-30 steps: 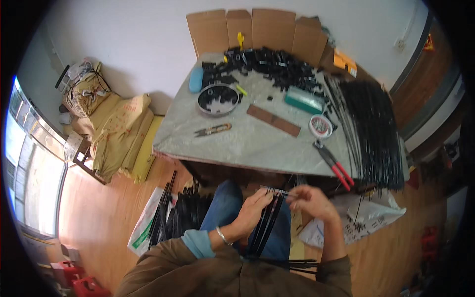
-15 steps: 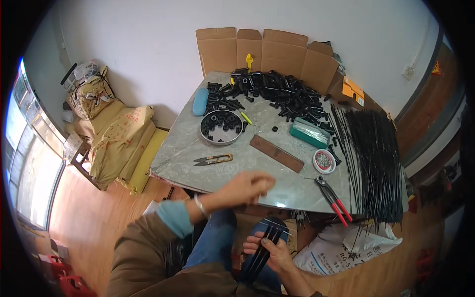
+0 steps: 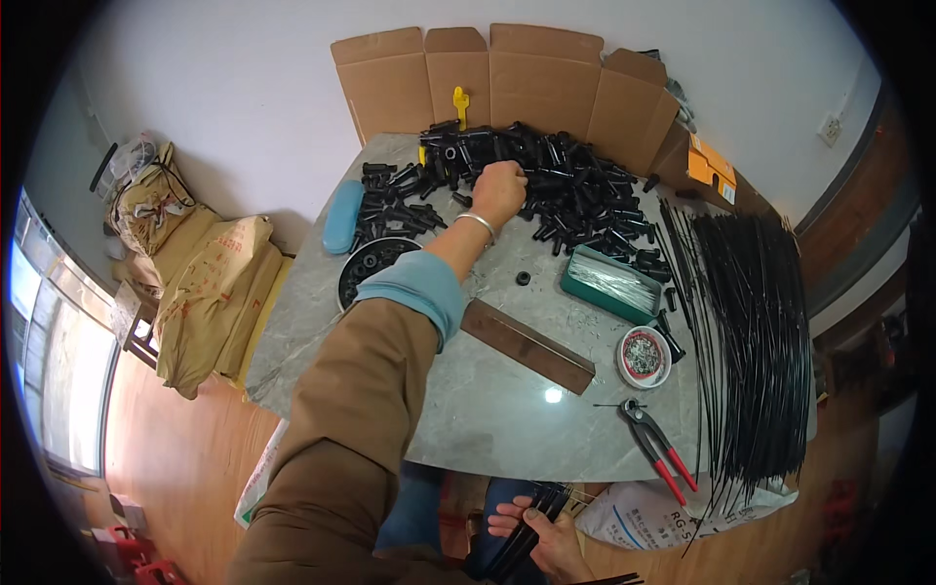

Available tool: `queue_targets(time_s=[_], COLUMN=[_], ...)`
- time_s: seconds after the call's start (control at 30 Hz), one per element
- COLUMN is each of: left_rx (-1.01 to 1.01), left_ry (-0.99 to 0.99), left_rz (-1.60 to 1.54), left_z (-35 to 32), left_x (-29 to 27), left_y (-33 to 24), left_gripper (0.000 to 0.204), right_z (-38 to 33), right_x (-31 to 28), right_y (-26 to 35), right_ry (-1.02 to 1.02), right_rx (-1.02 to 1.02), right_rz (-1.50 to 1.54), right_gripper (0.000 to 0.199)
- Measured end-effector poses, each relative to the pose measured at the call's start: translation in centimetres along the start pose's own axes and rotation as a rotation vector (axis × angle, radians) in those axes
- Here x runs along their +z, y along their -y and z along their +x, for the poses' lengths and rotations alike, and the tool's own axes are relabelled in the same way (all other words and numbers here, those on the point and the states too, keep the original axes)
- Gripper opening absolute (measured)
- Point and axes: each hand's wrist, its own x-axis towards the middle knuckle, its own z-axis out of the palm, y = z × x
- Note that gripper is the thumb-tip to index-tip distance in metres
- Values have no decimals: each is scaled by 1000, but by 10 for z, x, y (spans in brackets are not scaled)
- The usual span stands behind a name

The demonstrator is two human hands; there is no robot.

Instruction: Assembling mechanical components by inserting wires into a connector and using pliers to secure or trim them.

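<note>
My left hand [image 3: 498,193] is stretched far across the table, at the near side of a heap of black plastic tubular parts [image 3: 585,190]. Its fingers are curled, and whatever lies in them is hidden. Below the table's front edge, my right hand [image 3: 558,544] grips a bundle of long black rods [image 3: 517,551], thumb across them and some fingers loosely extended. My left forearm partly covers a round tin [image 3: 343,283] with small black parts in it. One small black ring [image 3: 524,278] lies alone to the right of my left wrist.
A brown metal bar [image 3: 526,346] lies mid-table. To its right are a green box of thin pins [image 3: 614,283], a tub of small metal bits [image 3: 643,357] and red-handled pincers [image 3: 655,448]. Long black wires [image 3: 751,341] cover the right side. Cardboard [image 3: 546,73] stands behind; a blue case [image 3: 342,216] sits left.
My left hand has moved from above the table's front edge forward to the black parts. The right hand still holds the rods, now lower in view. The whole view has shifted.
</note>
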Motion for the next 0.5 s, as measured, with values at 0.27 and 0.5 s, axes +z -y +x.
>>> queue_targets(time_s=[0.27,0.5], left_rx=[139,32], left_ry=[315,188], left_rz=[368,467], left_z=[7,9], left_x=[14,8], left_y=[-30,3], left_gripper=[31,30], right_z=[8,3], right_x=[-13,-22], right_y=[6,4], right_ry=[16,58], right_rx=[16,-6], right_rz=[-4,43], right_gripper=[24,24])
